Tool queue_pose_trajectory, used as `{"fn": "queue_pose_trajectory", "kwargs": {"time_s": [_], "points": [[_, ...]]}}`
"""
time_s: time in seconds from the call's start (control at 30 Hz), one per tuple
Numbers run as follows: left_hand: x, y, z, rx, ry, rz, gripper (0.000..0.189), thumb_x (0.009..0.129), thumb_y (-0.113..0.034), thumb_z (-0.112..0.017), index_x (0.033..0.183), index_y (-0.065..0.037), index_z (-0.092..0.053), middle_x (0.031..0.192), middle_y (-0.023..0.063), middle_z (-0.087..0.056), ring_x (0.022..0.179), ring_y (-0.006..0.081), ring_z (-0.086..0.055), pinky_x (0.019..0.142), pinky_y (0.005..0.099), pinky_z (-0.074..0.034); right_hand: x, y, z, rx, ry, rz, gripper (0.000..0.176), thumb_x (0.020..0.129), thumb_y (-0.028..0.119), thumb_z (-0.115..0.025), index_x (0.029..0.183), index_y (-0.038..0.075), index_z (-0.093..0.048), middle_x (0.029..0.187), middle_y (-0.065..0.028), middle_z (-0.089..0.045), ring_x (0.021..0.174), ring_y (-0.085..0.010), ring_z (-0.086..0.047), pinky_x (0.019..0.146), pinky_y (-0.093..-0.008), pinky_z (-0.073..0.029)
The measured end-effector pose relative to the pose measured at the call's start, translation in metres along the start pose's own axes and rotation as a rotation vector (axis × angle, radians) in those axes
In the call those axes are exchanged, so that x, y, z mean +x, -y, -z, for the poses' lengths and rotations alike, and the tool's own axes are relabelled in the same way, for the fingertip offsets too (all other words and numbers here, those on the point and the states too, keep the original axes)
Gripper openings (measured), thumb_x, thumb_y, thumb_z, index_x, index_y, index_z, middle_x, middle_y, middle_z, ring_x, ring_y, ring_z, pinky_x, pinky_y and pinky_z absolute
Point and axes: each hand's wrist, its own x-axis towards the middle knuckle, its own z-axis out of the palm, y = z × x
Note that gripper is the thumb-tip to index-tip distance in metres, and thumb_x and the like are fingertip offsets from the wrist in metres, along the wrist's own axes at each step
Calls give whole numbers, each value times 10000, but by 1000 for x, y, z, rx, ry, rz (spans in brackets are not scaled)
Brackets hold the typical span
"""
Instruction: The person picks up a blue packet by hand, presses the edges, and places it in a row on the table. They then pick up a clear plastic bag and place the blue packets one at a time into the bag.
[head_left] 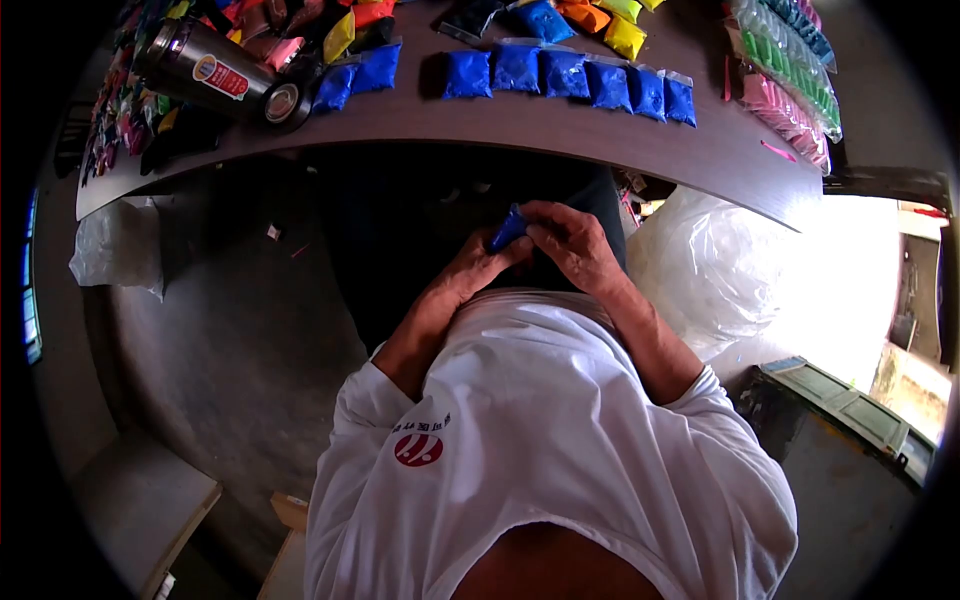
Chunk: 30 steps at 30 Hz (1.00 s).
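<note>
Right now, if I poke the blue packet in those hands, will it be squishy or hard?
The blue packet probably squishes: similar packets on the table look puffy and creased. They also look shiny, so it might feel slippery. It seems unlikely to roll, since the others lie flat.

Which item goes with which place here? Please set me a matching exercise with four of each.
1. Metal flask
2. Row of six packets
3. Large clear plastic bag
4. Single blue packet

A. Held between left hand and right hand
B. Far right, lower than the tabletop
C. Left part of the tabletop
D. Near the middle of the tabletop's front edge

Pairs: 1-C, 2-D, 3-B, 4-A
</note>
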Motion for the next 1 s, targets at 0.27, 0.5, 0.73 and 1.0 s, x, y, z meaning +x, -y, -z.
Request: {"fn": "queue_pose_trajectory", "kwargs": {"time_s": [0.27,0.5,0.73,1.0], "points": [[-3,-2,-2,4,19,20,377,827,-438,-668,888,-67,-641,749,24,-603,709,121,-549,678,294,-450,3,-8,3,-173,41,-8,234,912,78,-549,1122,-22,-577,876,-67,-629,803,-110,-580,733,-257,-478],[6,17,6,101,114,-49,390,843,-406,-658,1017,-60,-609,824,30,-617,785,153,-582,733,287,-473,2,-17,4,-120,-30,-65,172,888,89,-590,1012,-21,-637,868,-71,-655,794,-109,-581,705,-280,-482],[0,3,-1,-6,10,-4,358,825,-444,-667,807,-86,-657,713,2,-603,676,108,-542,653,278,-439,5,-13,7,158,-114,-49,203,907,143,-606,1028,-18,-633,873,-16,-646,805,-78,-567,732,-229,-469],[1,1,2,48,61,31,402,821,-484,-652,913,-93,-640,781,33,-627,735,146,-577,692,291,-466,8,-6,10,-15,-107,-21,221,890,126,-611,1019,-53,-621,870,-60,-638,774,-103,-539,699,-248,-458]]}}
